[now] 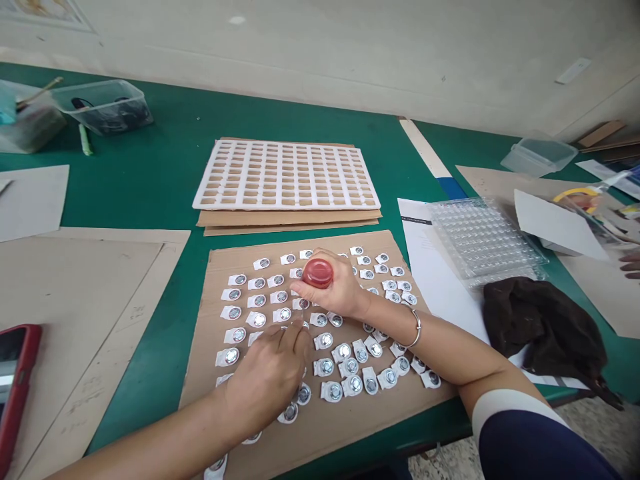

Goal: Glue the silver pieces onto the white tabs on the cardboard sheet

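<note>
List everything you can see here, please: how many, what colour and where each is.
Table: one, green, across the view
Cardboard sheet: one, brown, front centre
Round pieces on tabs: dozens, silver and white, across that sheet
Gridded tray: one, white, behind, on more cardboard
Clear tubs: at least three, colourless, back left and back right
Phone: one, red-cased, left edge
Board: one, beige, left
Paper: one, white, right
Clear tray: at least one, colourless, right
Cloth: one, dark brown, right
Red-ended tool: one, centre
Bracelet: one, silver, right wrist
Left hand: one, bare, over the pieces
Right hand: one, bare, gripping the tool
</note>
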Demonstrator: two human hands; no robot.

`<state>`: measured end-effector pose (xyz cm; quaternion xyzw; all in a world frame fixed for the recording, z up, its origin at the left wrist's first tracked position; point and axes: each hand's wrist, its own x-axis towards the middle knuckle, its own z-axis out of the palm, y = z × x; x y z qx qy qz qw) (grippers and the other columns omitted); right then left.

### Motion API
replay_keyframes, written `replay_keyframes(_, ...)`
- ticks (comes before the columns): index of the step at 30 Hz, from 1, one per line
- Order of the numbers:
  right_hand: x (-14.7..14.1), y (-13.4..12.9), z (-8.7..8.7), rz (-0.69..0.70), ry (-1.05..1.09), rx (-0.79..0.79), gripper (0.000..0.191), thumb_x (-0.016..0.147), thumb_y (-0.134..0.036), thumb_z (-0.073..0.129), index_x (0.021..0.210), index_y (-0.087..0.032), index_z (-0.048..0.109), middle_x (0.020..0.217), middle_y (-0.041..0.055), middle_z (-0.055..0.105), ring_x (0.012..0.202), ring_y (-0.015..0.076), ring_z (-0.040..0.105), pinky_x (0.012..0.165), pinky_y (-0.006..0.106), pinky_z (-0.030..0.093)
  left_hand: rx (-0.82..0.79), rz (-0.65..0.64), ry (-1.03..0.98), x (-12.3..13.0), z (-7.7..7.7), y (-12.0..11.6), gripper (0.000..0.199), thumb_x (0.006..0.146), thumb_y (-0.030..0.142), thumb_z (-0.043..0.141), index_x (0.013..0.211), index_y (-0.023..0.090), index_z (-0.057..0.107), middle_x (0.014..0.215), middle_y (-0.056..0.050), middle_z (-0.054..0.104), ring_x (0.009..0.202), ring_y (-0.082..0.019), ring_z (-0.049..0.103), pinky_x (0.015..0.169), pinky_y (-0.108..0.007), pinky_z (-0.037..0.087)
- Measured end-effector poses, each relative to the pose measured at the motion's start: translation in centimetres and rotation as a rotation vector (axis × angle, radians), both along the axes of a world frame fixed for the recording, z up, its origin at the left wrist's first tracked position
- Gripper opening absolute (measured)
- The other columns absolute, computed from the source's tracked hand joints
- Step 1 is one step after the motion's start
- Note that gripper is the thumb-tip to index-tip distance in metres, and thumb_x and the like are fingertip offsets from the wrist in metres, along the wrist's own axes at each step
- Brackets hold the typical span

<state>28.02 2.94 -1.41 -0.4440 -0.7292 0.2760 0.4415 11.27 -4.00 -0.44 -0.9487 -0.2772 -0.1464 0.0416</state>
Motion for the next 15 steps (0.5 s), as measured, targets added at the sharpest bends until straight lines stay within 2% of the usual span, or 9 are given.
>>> replay_keyframes(3,0.02,-0.06,0.05,0.006,0.001,0.008,0.024,0.070,-0.038,0.068,0.070,-0.022,0.050,0.069,-0.0004,0.052,0.063,0.0136,0.050,0.061,0.031,0.046,-0.032,-0.002,-0.003,-0.17,0.09,0.15,0.025,0.071,-0.004,0.036,0.079,0.010,0.055,0.076,-0.014,0.064,0.067,-0.023,0.062,0.058,-0.037,0.055)
replay_keyframes(8,0.04,-0.12,0.23,0.011,-0.003,0.022,0.024,0.070,-0.038,0.068,0.070,-0.021,0.051,0.069,-0.0007,0.052,0.063,0.0136,0.051,0.061,0.031,0.047,-0.195,0.032,0.006,-0.56,0.27,0.32,0.023,0.071,-0.002,0.038,0.080,0.012,0.054,0.074,-0.011,0.062,0.062,-0.021,0.059,0.056,-0.036,0.054)
replay_keyframes(15,0.17,-0.39,0.52,0.008,-0.015,0.004,0.023,0.068,-0.037,0.070,0.070,-0.022,0.053,0.069,-0.0005,0.054,0.064,0.0136,0.052,0.061,0.030,0.047,-0.257,0.037,-0.007,-0.68,0.34,0.61,0.021,0.071,0.000,0.040,0.077,0.012,0.055,0.071,-0.010,0.061,0.062,-0.022,0.060,0.056,-0.036,0.053)
